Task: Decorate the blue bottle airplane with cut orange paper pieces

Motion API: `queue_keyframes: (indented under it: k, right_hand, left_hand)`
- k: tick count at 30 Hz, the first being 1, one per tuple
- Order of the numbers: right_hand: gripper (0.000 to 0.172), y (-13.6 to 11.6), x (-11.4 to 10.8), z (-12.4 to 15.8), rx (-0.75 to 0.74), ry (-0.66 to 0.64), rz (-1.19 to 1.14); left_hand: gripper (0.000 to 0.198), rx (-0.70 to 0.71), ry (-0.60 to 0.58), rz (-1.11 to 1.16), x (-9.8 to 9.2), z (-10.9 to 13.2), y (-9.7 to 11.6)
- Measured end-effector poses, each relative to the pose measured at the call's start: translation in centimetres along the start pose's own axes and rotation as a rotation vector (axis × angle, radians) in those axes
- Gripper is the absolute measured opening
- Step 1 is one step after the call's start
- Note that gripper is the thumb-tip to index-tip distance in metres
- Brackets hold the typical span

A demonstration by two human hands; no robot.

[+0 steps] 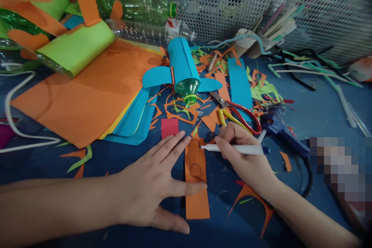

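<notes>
An orange paper strip (197, 203) lies on the blue table, with a dark curved outline and a small loop drawn on it. My left hand (157, 178) is spread, its fingertips pressing along the strip's left side and across its middle. Between the fingers of my right hand (241, 151) is a white marker (213, 147), its tip at the strip's upper right edge. A small red paper piece (169, 127) sits just beyond my left fingertips. Scissors (236, 112) with red and yellow handles lie behind my right hand.
Farther back lies a bottle (183, 62) wrapped in blue paper with side flaps. Orange sheets (95, 93) are stacked at left under a green-wrapped bottle (78, 48). A blue glue gun (286, 135) is at right, amid paper scraps (270, 93). A metal mesh (209, 4) stands behind.
</notes>
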State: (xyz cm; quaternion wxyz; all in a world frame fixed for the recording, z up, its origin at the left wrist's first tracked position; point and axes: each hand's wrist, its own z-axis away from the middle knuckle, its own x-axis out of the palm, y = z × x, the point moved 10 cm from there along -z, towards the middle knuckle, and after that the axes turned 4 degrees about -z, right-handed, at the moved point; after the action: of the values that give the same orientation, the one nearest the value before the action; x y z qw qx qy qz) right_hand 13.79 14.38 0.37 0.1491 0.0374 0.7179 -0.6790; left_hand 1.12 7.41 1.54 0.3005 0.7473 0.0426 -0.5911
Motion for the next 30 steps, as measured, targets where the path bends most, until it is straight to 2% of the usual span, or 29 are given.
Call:
queue_keyframes:
  k: [7,30]
  right_hand:
    - [0.029,-0.1,0.3,0.2,-0.012,-0.044,0.004]
    - [0.033,0.4,1.2,0.8,0.098,-0.136,-0.004]
  left_hand:
    - [0.064,-0.009,-0.003,0.013,0.0,-0.1,-0.1]
    - [0.066,-0.022,-0.010,0.018,0.0,-0.1,-0.1]
